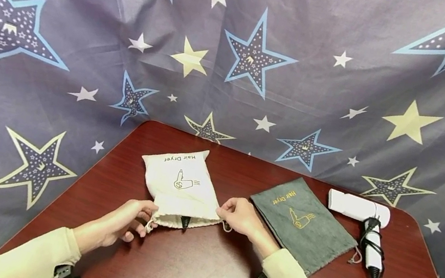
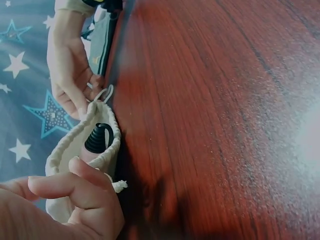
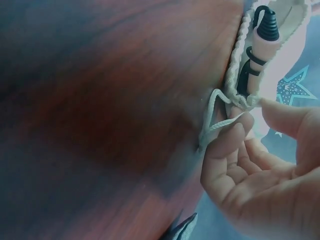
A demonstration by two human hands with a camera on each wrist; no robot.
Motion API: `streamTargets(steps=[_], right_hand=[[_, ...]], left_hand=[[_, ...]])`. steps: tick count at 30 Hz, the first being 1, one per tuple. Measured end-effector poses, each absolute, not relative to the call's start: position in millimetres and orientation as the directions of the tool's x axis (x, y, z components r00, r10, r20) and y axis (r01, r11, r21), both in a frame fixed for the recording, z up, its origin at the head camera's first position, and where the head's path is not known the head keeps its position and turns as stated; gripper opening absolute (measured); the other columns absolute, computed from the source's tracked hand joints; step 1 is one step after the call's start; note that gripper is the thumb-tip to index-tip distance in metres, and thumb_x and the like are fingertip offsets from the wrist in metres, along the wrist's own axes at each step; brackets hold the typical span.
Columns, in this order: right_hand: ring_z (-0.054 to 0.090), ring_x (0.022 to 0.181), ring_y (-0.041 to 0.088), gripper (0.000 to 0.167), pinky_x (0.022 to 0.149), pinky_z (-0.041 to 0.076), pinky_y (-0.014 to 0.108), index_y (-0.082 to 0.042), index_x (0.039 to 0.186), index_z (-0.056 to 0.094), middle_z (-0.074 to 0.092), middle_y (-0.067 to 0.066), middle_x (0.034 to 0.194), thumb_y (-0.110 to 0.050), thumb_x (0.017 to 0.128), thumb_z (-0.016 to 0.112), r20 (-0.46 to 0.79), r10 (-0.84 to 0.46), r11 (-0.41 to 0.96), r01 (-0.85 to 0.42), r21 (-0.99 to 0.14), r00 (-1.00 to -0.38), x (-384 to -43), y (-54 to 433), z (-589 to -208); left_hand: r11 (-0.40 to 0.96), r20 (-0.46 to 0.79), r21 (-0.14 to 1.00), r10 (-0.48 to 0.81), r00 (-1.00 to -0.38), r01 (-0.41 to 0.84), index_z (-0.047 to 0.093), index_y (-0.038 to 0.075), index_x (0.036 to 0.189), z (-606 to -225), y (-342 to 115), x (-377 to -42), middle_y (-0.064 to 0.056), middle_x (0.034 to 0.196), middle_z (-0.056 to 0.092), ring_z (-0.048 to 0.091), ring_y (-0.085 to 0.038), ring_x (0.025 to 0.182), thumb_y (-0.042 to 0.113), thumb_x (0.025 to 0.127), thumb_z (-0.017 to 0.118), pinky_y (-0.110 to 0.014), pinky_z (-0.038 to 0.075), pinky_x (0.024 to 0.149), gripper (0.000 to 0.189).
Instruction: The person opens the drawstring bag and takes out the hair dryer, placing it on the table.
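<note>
A cream drawstring bag (image 1: 181,196) printed "Hair Dryer" lies on the table, its mouth toward me. My left hand (image 1: 125,221) grips the left corner of the mouth, beside a knotted cord end. At the right corner, my right hand (image 1: 242,217) pinches the hem between thumb and fingers, with a loop of drawstring (image 3: 212,117) hanging by it. The mouth gapes between the hands. Inside shows a pale hair dryer handle (image 3: 265,47) with a black ribbed cord sleeve (image 2: 95,140) and black cord along it; the rest of the dryer is hidden in the cloth.
A dark grey drawstring bag (image 1: 305,228), also printed "Hair Dryer", lies flat to the right. Past it rests a white hair dryer (image 1: 355,207) with its black cord wound around the handle. Star-patterned cloth (image 1: 253,90) hangs behind the reddish-brown table (image 1: 172,269).
</note>
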State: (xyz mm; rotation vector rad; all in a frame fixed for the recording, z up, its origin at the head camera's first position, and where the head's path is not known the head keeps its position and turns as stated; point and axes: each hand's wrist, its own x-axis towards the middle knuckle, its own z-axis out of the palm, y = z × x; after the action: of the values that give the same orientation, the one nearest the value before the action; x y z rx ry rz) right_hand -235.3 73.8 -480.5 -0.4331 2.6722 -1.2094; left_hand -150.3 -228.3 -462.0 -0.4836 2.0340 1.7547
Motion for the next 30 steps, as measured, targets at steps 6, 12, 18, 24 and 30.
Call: streamTargets(steps=[6,12,18,24,30], right_hand=[[0.059,0.063,0.012,0.026,0.060,0.047,0.031,-0.010,0.086,0.070,0.063,-0.004,0.067,-0.034,0.091,0.081,-0.054,-0.319,0.652,-0.178,-0.737,-0.946,-235.0,70.1,-478.1],[0.058,0.063,0.011,0.018,0.061,0.048,0.031,-0.009,0.081,0.071,0.062,-0.005,0.067,-0.021,0.090,0.081,-0.011,-0.316,0.638,-0.204,-0.742,-0.949,-235.1,66.2,-476.2],[0.054,0.059,0.011,0.019,0.059,0.045,0.030,-0.010,0.078,0.069,0.059,-0.004,0.064,-0.018,0.091,0.079,-0.014,-0.267,0.614,-0.159,-0.773,-0.964,-237.7,66.7,-472.9],[0.050,0.055,0.011,0.019,0.055,0.043,0.029,-0.007,0.076,0.068,0.056,-0.003,0.062,-0.013,0.090,0.080,-0.032,-0.246,0.552,-0.113,-0.826,-0.969,-239.5,68.9,-474.6],[0.049,0.057,0.012,0.021,0.056,0.041,0.029,-0.006,0.076,0.066,0.055,-0.002,0.061,-0.012,0.090,0.080,-0.025,-0.240,0.544,-0.113,-0.831,-0.970,-241.6,72.9,-479.8]], left_hand=[[0.204,-0.480,0.861,0.016,-0.877,-0.467,0.059,0.003,0.108,-464.1,-231.0,-148.0,-0.012,0.096,0.057,0.056,-0.014,0.057,0.025,0.099,0.062,-0.019,0.035,0.046,0.023],[0.247,-0.453,0.868,0.040,-0.890,-0.431,0.057,0.005,0.096,-461.9,-233.1,-145.4,-0.007,0.085,0.063,0.055,-0.011,0.055,0.023,0.102,0.064,-0.019,0.036,0.044,0.019],[0.284,-0.447,0.862,0.035,-0.894,-0.420,0.058,0.005,0.088,-458.2,-233.9,-144.1,-0.008,0.087,0.067,0.055,-0.009,0.055,0.021,0.104,0.064,-0.019,0.034,0.044,0.024],[0.314,-0.453,0.853,0.047,-0.890,-0.418,0.057,0.005,0.082,-458.1,-233.7,-140.8,-0.008,0.087,0.068,0.053,-0.009,0.054,0.022,0.107,0.062,-0.020,0.030,0.045,0.030],[0.326,-0.439,0.856,0.047,-0.897,-0.401,0.057,0.005,0.082,-462.1,-227.6,-136.8,-0.006,0.083,0.064,0.053,-0.011,0.053,0.022,0.107,0.062,-0.021,0.031,0.045,0.031]])
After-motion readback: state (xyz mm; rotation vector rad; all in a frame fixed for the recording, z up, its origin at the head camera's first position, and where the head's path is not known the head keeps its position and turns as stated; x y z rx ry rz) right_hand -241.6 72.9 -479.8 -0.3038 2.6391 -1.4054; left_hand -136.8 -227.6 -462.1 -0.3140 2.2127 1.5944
